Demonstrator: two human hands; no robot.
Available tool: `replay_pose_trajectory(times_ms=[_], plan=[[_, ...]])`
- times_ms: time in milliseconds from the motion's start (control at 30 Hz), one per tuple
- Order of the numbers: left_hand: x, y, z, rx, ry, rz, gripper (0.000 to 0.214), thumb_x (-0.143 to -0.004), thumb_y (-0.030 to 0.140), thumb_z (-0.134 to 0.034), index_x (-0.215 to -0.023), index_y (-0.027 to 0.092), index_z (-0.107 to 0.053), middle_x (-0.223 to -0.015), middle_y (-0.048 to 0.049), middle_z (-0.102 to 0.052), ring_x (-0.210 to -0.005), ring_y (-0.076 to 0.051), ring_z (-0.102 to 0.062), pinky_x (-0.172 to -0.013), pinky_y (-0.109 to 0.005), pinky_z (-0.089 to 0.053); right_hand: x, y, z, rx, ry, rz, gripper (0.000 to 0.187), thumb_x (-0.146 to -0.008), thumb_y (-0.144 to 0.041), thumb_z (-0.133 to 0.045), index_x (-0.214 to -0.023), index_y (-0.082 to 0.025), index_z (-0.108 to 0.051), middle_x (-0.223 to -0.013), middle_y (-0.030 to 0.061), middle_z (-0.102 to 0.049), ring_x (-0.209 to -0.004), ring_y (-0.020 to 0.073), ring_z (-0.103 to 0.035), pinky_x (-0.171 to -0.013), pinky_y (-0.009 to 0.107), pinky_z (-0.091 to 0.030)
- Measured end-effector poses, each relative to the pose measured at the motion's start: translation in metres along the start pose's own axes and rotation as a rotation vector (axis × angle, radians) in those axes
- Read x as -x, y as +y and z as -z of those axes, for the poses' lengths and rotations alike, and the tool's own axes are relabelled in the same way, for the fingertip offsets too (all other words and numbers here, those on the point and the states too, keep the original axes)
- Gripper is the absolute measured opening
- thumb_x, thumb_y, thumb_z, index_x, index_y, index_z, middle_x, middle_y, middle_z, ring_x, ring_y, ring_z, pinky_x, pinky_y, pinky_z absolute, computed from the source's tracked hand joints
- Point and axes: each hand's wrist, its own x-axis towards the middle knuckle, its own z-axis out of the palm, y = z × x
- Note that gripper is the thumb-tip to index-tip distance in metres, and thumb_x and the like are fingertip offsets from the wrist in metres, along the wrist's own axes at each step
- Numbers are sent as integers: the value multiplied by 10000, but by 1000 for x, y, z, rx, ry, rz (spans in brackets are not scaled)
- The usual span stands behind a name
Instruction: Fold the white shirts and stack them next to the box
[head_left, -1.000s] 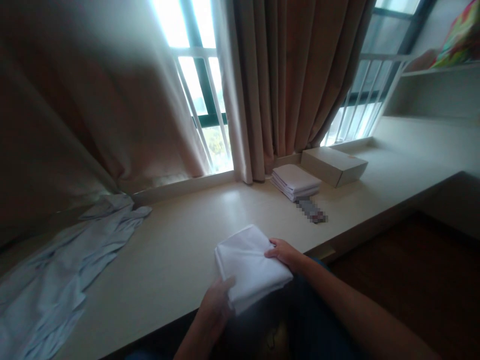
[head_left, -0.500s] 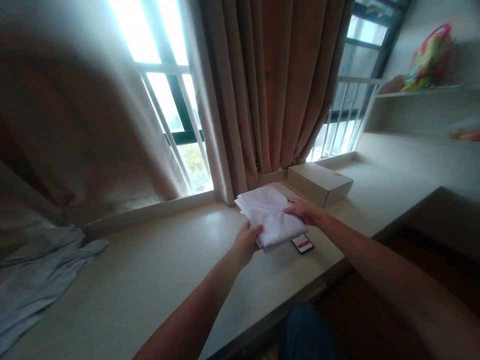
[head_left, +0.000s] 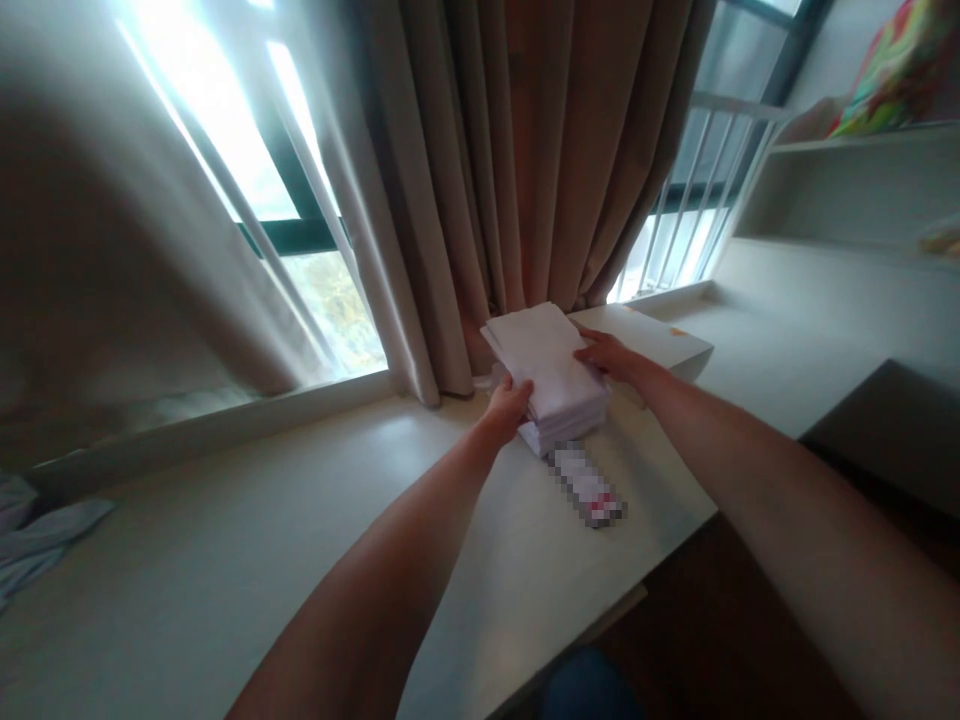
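Observation:
A folded white cloth (head_left: 544, 350) is between my two hands, on top of a stack of folded white cloth (head_left: 574, 428) near the curtain. My left hand (head_left: 510, 402) grips its near left side, thumb on top and the other fingers mostly hidden underneath. On the right side, my right hand (head_left: 606, 354) pinches the edge, also with the thumb above. In front of the stack lies a phone-sized item (head_left: 589, 485), blurred out by pixels, with a pink-red patch.
The pale ledge (head_left: 360, 520) runs below the windows. A white box (head_left: 660, 340) stands behind my right hand. Crumpled grey-white fabric (head_left: 45, 535) lies far left. Brown curtains (head_left: 517, 150) hang at the back, and a shelf (head_left: 862, 142) with a colourful bag is at right.
Both hands have carried the folded cloth away from me onto the stack by the curtain. The phone-sized item now shows fully. The view has shifted to the right and down.

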Motion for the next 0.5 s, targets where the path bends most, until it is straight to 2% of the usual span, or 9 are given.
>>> replay_pose_trajectory(times_ms=[100, 167, 267, 367, 500], plan=[[-7, -19, 8, 8, 18, 51, 484, -821, 340, -645, -1265, 233, -485, -1125, -117, -627, -797, -149, -635, -697, -322, -549, -10, 21, -1, 101, 82, -41, 689, -713, -147, -726, -1358, -156, -483, -970, 108, -695, -760, 187, -645, -708, 346, -506], [-6, -30, 14, 15, 42, 69, 560, -792, 275, -681, -1297, 180, -461, -1108, -140, -629, -792, -146, -637, -711, -312, -550, -10, 39, -3, 142, 118, -66, 680, -687, -159, -748, -1322, -99, -513, -903, 123, -693, -723, 189, -633, -684, 340, -495], [-2, -41, 18, 16, 120, 52, 810, -720, 131, -725, -1420, 187, -322, -1104, -126, -624, -768, -122, -633, -727, -285, -545, -6, 58, -6, 198, 172, -54, 612, -663, -155, -760, -1241, -82, -575, -833, 101, -689, -700, 178, -621, -663, 306, -478], [0, -43, 13, 4, 190, 21, 907, -689, 91, -733, -1461, 192, -268, -1056, -101, -634, -752, -113, -633, -727, -265, -535, -2, 62, -5, 234, 224, -6, 575, -663, -141, -743, -1216, -99, -593, -823, 74, -687, -699, 161, -614, -644, 269, -466], [1, -41, 0, -24, 213, -9, 785, -682, 107, -731, -1396, 141, -407, -946, -84, -663, -748, -132, -647, -723, -261, -521, 1, 57, -2, 286, 276, 65, 552, -673, -126, -709, -1214, -105, -602, -787, 55, -680, -661, 144, -596, -621, 251, -460]])
